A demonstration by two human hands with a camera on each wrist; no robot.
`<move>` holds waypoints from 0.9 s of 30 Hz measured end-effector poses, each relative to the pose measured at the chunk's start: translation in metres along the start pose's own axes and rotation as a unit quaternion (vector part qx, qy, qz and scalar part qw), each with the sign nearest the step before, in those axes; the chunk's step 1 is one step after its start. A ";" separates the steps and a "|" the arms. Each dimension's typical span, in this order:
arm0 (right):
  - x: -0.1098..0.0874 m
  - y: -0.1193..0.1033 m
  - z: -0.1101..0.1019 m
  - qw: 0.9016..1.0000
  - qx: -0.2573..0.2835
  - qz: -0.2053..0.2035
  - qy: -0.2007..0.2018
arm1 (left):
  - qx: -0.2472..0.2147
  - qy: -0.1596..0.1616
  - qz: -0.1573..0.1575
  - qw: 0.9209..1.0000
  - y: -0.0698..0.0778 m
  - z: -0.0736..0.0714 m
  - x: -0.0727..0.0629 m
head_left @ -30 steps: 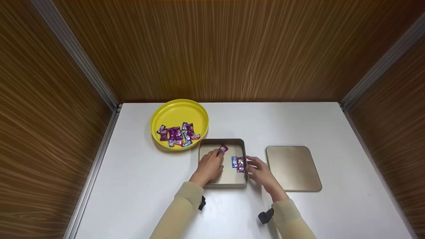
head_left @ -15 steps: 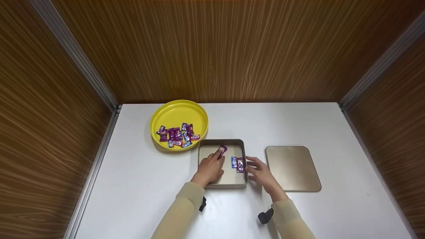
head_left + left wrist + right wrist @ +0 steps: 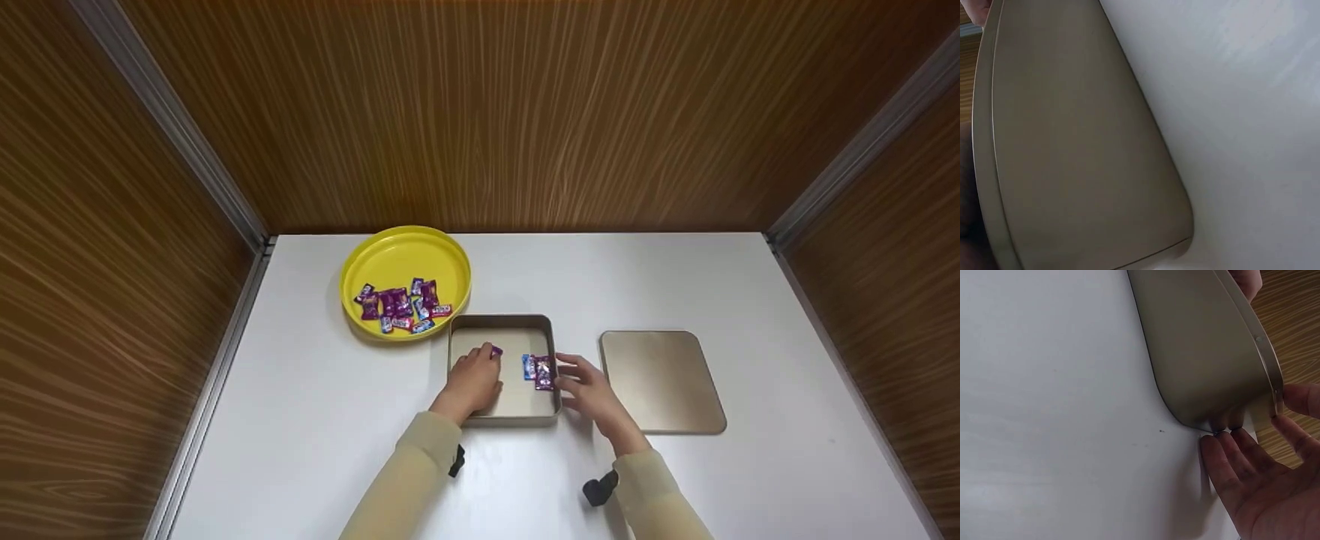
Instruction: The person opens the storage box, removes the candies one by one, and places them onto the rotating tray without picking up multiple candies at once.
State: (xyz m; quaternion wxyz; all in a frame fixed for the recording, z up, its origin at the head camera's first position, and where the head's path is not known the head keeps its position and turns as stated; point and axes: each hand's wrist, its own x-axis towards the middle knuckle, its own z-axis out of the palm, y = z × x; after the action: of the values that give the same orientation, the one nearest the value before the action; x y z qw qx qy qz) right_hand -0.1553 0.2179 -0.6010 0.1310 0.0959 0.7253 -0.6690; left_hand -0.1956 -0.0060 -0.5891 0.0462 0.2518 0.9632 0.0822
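My left hand (image 3: 474, 381) reaches into a shallow metal tin (image 3: 517, 421) in the head view. Its bent fingers hold a purple-wrapped candy (image 3: 496, 351), mostly hidden under the fingertips. Along the tin's right inner side lie a blue-wrapped candy (image 3: 529, 367) and another purple candy (image 3: 544, 373). My right hand (image 3: 589, 386) touches the tin's right wall from outside. Loosely bent, its fingertips (image 3: 1219, 444) rest against the tin's outer wall (image 3: 1202, 343) in the right wrist view. The left wrist view mainly shows the tin's outside (image 3: 1084, 135); the left fingers' hold is hidden there.
A round yellow tray (image 3: 405, 251) with several purple, blue and pink wrapped candies (image 3: 397, 302) stands behind and left of the tin. The flat metal lid (image 3: 664, 381) lies to the right. Wood-grain panels (image 3: 517, 112) enclose the white table (image 3: 285, 420).
The candy under my left fingers has shifted slightly toward me and is now largely covered. My left index finger, stretched out half a second ago, is bent. The right hand has stayed put.
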 end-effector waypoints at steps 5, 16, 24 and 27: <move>0.000 0.000 0.000 1.000 -0.007 -0.002 0.000 | 0.010 0.036 0.011 0.999 -0.001 0.002 -0.002; 0.000 0.001 -0.001 1.000 0.007 -0.011 -0.005 | 0.014 0.042 0.023 0.999 -0.003 0.002 -0.003; 0.001 0.002 -0.002 1.000 0.000 -0.009 -0.008 | -0.015 0.012 0.022 1.000 -0.004 -0.003 -0.006; 0.000 0.000 -0.001 1.000 -0.003 -0.004 -0.006 | -0.035 0.006 0.020 0.999 -0.003 -0.005 -0.008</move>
State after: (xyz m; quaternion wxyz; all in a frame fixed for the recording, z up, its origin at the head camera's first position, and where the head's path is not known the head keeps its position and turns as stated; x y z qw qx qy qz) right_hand -0.1551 0.2191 -0.6011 0.1332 0.0883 0.7272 -0.6676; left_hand -0.1909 -0.0136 -0.5843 0.0480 0.2685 0.9548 0.1182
